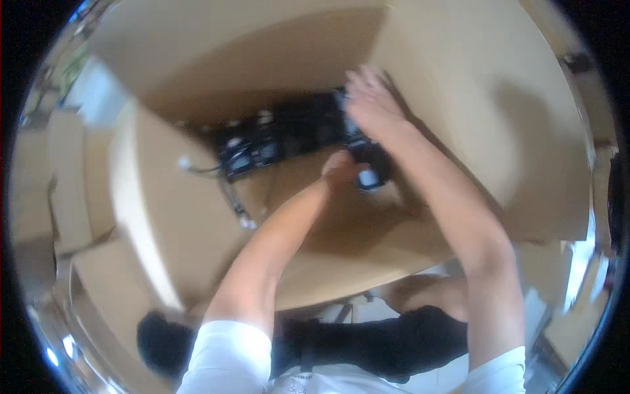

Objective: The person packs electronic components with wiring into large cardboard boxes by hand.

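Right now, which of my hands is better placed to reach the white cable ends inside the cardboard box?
Probably your left hand: it is nearer to the white cable ends. Your right hand is farther, by the right end of the black parts.

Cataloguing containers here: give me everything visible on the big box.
The box is plain brown, apparently cardboard, open toward the camera, with tall walls and a bright left edge. Shadows fall on its inner walls. Black parts lie inside, in a row along the far wall and into the right corner. The left hand and right hand are inside, at those parts; blur hides whether either touches the box. Its underside is out of sight.
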Available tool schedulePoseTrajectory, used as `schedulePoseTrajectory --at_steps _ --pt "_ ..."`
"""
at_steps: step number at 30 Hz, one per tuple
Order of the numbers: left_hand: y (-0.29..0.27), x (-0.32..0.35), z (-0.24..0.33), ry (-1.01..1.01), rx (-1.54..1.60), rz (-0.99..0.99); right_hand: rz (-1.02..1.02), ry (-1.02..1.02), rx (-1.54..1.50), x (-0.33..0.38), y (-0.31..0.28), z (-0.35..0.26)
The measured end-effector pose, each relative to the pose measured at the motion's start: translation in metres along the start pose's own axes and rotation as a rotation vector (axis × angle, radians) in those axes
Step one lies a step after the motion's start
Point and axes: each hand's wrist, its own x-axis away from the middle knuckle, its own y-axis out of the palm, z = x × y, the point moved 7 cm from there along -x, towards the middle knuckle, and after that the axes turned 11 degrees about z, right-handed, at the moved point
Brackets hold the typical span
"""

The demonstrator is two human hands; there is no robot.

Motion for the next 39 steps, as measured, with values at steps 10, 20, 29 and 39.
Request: schedulePoseTrajectory --at_steps 10,20,29,39 --pt "-0.374 0.31 0.039 0.282 -0.118 0.469 -0.258 -0.038 -0.509 0.05 -0.031 -0.047" --pt "-0.378 0.756 -0.313 -0.735 0.335 1.023 -0.88 -0.214 -1.209 0.04 -0.186 -0.193" --pt "-0.226 0.809 -0.493 -1.145 -0.293 0.653 -0.529 -0.16 -1.229 0.051 -0.217 -0.241" --pt "-0.22 0.759 -0.54 -1.774 0.036 1.162 -0.419 -0.169 -1.119 0.041 -0.239 -0.239"
